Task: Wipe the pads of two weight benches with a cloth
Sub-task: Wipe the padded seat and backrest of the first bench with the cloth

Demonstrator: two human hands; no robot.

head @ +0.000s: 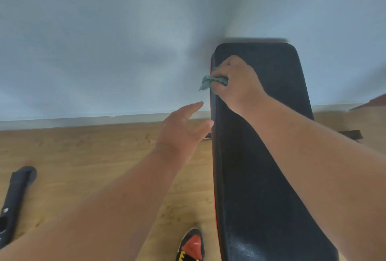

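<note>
On the black bench pad (261, 156), the right hand (236, 81) grips the cloth (211, 81); press flat, overlap strokes, left hand (181, 131) open.

bench pad (261, 156) R of centre, runs from near edge up to wall (104, 41) | R hand (236, 83) on pad's far L edge w/ cloth (208, 82) | L hand (183, 129) just L of pad, over floor (94, 156) | shoe (192, 246) near, L of pad | bar (14, 202) on floor far L
</note>
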